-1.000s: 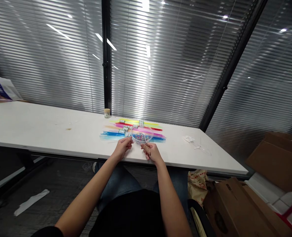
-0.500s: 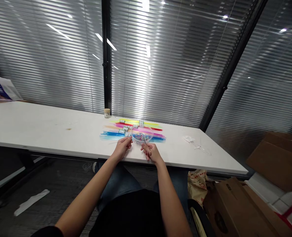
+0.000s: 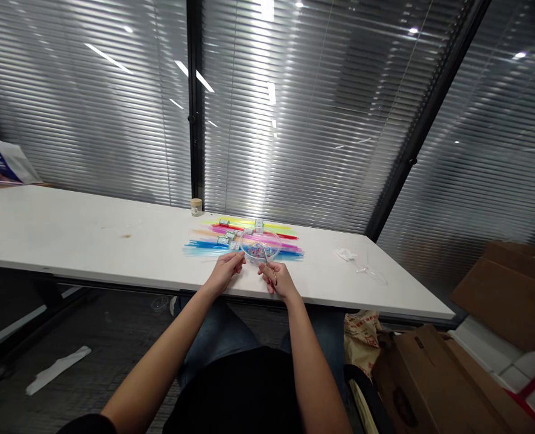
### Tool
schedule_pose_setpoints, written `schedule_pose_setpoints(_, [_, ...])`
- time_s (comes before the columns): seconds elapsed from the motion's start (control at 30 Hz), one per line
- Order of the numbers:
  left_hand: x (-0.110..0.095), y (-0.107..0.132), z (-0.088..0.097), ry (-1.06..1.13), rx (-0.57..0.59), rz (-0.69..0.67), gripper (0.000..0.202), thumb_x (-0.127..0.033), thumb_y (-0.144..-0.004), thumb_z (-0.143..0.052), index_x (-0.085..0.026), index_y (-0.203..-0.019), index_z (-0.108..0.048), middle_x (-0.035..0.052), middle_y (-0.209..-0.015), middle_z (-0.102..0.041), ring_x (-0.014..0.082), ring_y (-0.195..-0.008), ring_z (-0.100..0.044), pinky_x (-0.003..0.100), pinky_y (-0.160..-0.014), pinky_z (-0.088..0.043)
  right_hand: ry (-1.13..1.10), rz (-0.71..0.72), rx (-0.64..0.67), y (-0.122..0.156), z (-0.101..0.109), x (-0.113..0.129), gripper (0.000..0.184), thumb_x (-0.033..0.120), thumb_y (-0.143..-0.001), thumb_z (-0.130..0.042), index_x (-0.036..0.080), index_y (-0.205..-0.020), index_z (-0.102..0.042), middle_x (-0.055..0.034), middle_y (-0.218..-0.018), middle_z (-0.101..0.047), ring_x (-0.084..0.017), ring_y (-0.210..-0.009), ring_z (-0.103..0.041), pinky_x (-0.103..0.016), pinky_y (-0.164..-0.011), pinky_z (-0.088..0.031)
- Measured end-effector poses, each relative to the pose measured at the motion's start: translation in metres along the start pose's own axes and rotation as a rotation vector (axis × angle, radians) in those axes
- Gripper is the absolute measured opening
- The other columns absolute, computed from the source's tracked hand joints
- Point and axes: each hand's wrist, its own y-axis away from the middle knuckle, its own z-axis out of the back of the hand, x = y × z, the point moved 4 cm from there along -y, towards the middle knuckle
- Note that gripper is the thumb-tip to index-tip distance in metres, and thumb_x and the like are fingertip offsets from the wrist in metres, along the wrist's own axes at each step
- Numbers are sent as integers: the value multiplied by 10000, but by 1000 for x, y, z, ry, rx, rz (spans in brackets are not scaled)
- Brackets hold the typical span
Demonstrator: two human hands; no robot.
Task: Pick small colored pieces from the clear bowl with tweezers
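My right hand (image 3: 276, 278) is closed around a pair of scissors (image 3: 265, 254), with a finger loop showing at my fingers and the blades pointing over the bowl. At the bowl's left front edge, my left hand (image 3: 226, 269) is closed in a pinch; what it holds is too small to make out. Small multicoloured pieces lie in the clear round bowl (image 3: 280, 244). Behind and beside the bowl lie bundles of thin plastic straws in blue (image 3: 199, 246), pink (image 3: 289, 246), red (image 3: 288, 237) and yellow (image 3: 285, 228), several with paper labels around them.
A small lidded jar (image 3: 196, 208) stands at the back edge of the white table (image 3: 77, 232). Crumpled clear plastic (image 3: 348, 255) lies to the right. Cardboard boxes (image 3: 448, 377) and a printed bag (image 3: 361, 339) stand on the floor at right. Window blinds line the back.
My left hand has shifted very slightly to the right, closer to the scissors. My right hand stays in nearly the same place.
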Motion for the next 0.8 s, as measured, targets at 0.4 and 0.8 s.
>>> schedule_pose_setpoints(0.4, [-2, 2, -1, -53, 32, -7, 396, -536, -739, -659, -161, -626, -606, -21, -525, -455, 101, -492, -395, 226, -488, -289, -16, -8, -5, 1, -2, 3, 458, 613, -717, -664, 164, -677, -584, 74, -441, -425, -62, -275, -343, -202, -295, -233])
schedule_pose_setpoints(0.8, [0, 0, 0, -31, 32, -16, 387, -519, -750, -664, -156, -627, -607, -19, -524, -459, 93, -479, -390, 222, -473, -275, -20, -2, -5, 2, -1, 3, 451, 598, -723, -670, 156, -680, -589, 73, -454, -419, -61, -281, -357, -198, -295, -217])
